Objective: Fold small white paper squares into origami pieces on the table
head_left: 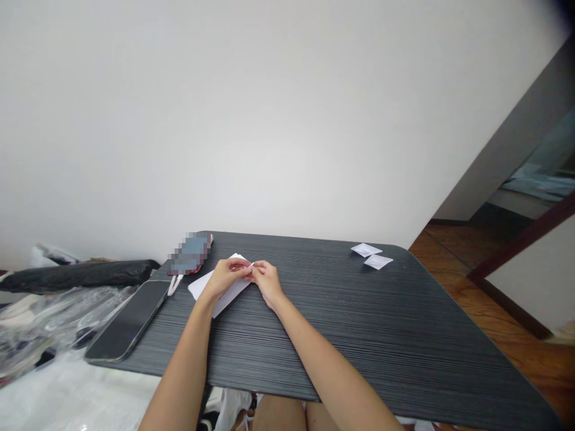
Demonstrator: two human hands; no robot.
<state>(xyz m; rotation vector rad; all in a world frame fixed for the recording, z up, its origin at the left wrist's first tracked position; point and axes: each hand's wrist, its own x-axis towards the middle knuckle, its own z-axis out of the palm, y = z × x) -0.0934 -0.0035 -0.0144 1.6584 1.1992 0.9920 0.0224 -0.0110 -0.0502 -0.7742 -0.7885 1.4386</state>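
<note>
A white sheet of paper (203,286), partly folded, lies on the dark grey table (359,323) left of the middle. My left hand (227,276) rests on it with fingers curled, pinching its folded right edge. My right hand (266,279) meets it from the right, its fingertips pinched on the same fold. Both forearms reach in from the bottom edge.
A dark phone (130,323) lies at the table's left edge. Behind it is a blurred-out reddish device (191,254) with a white cable. Two small folded white papers (372,255) sit at the far right. Plastic bags and a black bundle (81,274) lie left of the table; wooden floor is at right.
</note>
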